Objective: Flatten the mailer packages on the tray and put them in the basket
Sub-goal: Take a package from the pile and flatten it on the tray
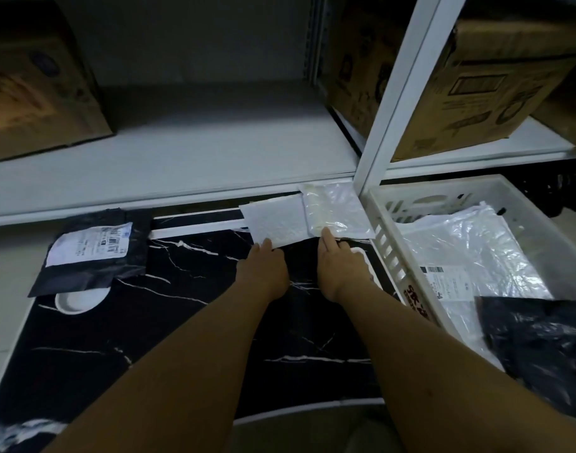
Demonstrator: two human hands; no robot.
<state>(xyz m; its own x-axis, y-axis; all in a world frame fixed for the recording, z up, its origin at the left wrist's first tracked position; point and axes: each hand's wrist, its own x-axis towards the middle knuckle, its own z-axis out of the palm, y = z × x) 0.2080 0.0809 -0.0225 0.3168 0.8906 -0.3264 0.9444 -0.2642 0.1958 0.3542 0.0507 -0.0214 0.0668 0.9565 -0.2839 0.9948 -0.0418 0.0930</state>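
A white bubble mailer [275, 220] lies at the far edge of the black marbled tray [182, 338], overlapped on its right by a clear plastic mailer [335, 207]. My left hand [263, 273] grips the white mailer's near edge. My right hand [340, 266] holds the near edge of the clear mailer, thumb on top. A black mailer with a white label [90, 250] lies on the tray's far left corner. The white slatted basket [394, 256] to the right holds clear mailers [476, 250] and a black mailer [535, 338].
A white metal shelf [169, 152] runs just beyond the tray, its upright post [394, 93] next to the basket. Cardboard boxes [35, 80] sit on the shelf at left and right [496, 70]. Pale floor lies left of the tray.
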